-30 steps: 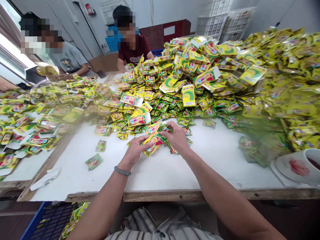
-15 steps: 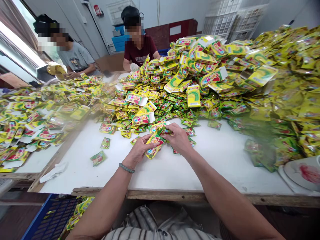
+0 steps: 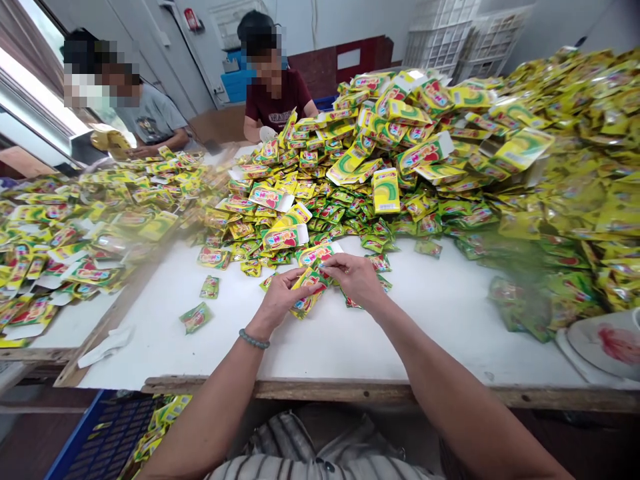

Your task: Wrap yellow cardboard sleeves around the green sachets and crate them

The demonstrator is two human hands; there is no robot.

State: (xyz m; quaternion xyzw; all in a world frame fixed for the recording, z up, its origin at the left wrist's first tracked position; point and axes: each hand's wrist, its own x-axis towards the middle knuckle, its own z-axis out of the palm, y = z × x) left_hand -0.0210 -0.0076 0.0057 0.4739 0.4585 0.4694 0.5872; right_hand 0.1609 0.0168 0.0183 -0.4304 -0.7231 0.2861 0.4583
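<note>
My left hand (image 3: 277,300) and my right hand (image 3: 356,280) meet over the white table top (image 3: 150,353), just in front of a large heap of yellow-green printed sachets (image 3: 350,180). Between my fingers is a small bunch of yellow sachets (image 3: 307,293), partly hidden by them. Both hands grip this bunch. A beaded bracelet (image 3: 254,339) circles my left wrist. Loose sachets (image 3: 196,318) lie on the table to the left of my left hand.
Two seated people (image 3: 273,87) work across the heap, beyond which white plastic crates (image 3: 440,43) are stacked. A blue crate (image 3: 105,440) holding sachets sits below the near table edge (image 3: 320,393). A white plate (image 3: 607,343) stands at the right.
The head view has shifted slightly since the oldest frame. My hands stay over the same spot, and the bunch of sachets has turned a little between my fingers.
</note>
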